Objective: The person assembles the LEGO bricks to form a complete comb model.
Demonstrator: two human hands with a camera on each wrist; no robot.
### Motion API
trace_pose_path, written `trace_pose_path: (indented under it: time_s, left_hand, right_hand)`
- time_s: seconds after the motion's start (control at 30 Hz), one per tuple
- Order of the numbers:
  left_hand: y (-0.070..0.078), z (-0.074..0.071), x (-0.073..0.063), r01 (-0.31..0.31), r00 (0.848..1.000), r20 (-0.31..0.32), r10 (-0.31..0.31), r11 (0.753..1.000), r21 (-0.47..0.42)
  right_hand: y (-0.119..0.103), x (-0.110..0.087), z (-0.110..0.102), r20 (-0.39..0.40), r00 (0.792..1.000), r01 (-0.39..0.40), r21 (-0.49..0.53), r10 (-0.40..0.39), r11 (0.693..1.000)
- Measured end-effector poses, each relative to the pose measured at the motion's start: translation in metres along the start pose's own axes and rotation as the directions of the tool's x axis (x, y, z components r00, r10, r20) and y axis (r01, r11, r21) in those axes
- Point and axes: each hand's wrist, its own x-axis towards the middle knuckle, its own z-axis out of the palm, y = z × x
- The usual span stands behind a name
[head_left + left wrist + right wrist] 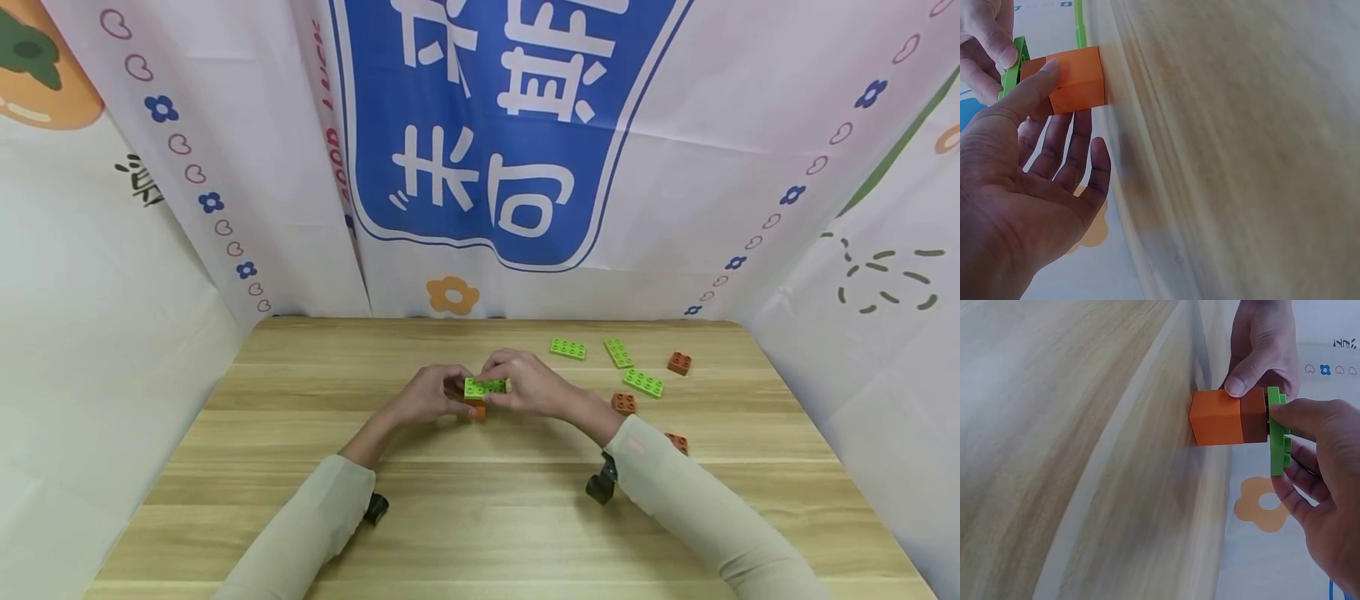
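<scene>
Near the middle of the table stands a small stack: an orange block (1216,417) at the bottom with a brown brick (1254,419) above it. My left hand (430,395) holds the stack between its thumb and fingers, the thumb lying across the orange and brown pieces in the left wrist view. A bright green studded plate (1277,450) lies across the top of the brown brick, pinched by my right hand (531,385). The plate sticks out past the brick on one side. Whether it is pressed fully onto the studs I cannot tell.
On the table's right side lie three loose green plates (568,348) and three brown bricks (679,362), one partly hidden by the right sleeve. The wooden table (480,517) meets a printed cloth backdrop (660,225) behind and at both sides.
</scene>
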Motion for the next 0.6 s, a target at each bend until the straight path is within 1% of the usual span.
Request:
trace_pose_path:
  time_s: [0.27,0.47,0.6]
  left_hand:
    - [0.0001,-0.0004,0.0005,-0.003,1.0,-0.005,0.002,1.0,-0.006]
    - [0.0014,-0.002,0.0017,-0.005,1.0,-0.003,0.005,1.0,-0.004]
    - [-0.0003,-0.0016,0.0026,-0.011,1.0,-0.002,0.011,1.0,0.007]
  right_hand:
    - [-0.0017,0.0033,-0.0024,0.034,0.999,-0.038,0.03,0.037,0.999]
    - [-0.0044,0.0059,-0.0045,0.065,0.994,-0.089,0.037,0.086,0.995]
    - [-0.0054,0.0057,-0.005,0.078,0.992,-0.102,0.038,0.098,0.994]
